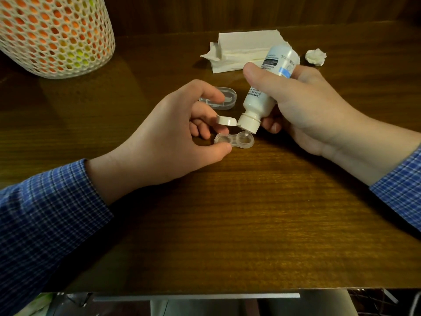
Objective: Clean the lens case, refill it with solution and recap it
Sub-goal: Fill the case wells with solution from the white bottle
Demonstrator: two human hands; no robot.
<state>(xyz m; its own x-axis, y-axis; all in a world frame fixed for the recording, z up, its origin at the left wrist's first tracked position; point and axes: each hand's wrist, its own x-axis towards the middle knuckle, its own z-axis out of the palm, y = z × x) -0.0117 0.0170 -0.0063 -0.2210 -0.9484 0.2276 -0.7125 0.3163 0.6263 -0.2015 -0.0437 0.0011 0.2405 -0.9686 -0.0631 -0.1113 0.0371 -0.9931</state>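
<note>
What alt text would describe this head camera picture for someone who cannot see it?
A right hand tips a white solution bottle nozzle-down over the right well of a clear lens case, steadied on a wooden table by the left hand; tissues lie behind.

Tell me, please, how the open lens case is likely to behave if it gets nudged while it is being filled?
The lens case looks like thin clear plastic, so probably light and apt to slide on the glossy table. That may be why the left hand pinches it. It sits low and flat, so tipping seems unlikely, though its uncapped wells could spill under the bottle held by the right hand.
</note>
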